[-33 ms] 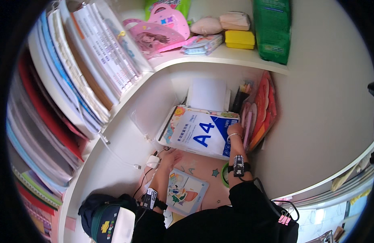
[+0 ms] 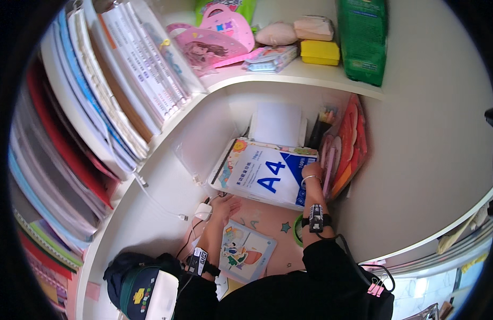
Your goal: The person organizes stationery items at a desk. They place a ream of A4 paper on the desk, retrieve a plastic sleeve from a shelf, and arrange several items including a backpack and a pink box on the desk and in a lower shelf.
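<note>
A white and blue pack of copy paper (image 2: 257,173) lies on a white box-shaped device with cartoon decoration (image 2: 225,160) along its left side. At the pack's right edge is my right hand (image 2: 312,172), its fingers curled against the corner; the fingertips are partly hidden. My left hand (image 2: 225,207) rests by the near left corner of the device, fingers stretched out and nothing held. A white plug adapter (image 2: 203,212) with dark cords sits just left of it. Below that hand, a pale blue picture board (image 2: 247,250) lies on the pink desktop (image 2: 278,213).
White sheets (image 2: 278,122) stand behind the device. Red and orange folders (image 2: 349,144) and a dark pen holder (image 2: 320,130) crowd the right. A green ring-shaped item (image 2: 298,230) is by my right forearm. A white cable (image 2: 161,201) hangs left, above a dark bag (image 2: 139,288).
The whole view has shifted very slightly. Both hands keep their places at the pack and the device.
</note>
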A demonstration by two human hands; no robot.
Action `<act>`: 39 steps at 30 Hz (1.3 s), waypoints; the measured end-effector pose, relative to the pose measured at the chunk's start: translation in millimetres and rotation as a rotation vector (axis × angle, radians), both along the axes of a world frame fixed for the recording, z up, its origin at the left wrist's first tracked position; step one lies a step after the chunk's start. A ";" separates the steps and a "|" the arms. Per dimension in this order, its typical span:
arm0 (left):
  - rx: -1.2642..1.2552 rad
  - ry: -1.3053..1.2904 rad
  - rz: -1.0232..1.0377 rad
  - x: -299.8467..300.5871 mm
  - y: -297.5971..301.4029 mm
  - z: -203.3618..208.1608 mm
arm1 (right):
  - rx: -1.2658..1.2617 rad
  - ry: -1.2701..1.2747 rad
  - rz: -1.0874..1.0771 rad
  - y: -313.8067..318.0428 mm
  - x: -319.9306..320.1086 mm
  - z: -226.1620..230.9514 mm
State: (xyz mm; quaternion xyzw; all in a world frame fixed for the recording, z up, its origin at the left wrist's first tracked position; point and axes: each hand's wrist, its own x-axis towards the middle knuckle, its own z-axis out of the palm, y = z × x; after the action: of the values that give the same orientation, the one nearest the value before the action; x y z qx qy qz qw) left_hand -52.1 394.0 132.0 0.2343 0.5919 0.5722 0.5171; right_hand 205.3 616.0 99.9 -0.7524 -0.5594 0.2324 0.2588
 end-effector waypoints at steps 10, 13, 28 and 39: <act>-0.002 0.342 -0.183 29.2 -88.4 112.1 | 0.067 -0.006 -0.153 -36.9 -11.1 38.0; 0.311 0.607 -0.206 59.2 -128.2 175.0 | 0.048 -0.008 -0.142 -56.8 -20.4 59.6; 1.750 0.503 -0.515 237.0 -206.7 320.7 | 0.610 -0.056 0.205 -49.8 -57.4 67.5; 1.400 0.481 -0.689 256.1 -173.0 302.3 | 0.598 0.179 0.117 -77.4 -57.9 98.1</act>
State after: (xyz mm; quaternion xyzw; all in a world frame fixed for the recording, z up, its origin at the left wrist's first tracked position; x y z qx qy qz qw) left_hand 204.0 221.1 434.4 0.7885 0.0867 0.5522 0.2565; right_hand 147.4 538.6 198.0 -0.5860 -0.6205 0.1373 0.5027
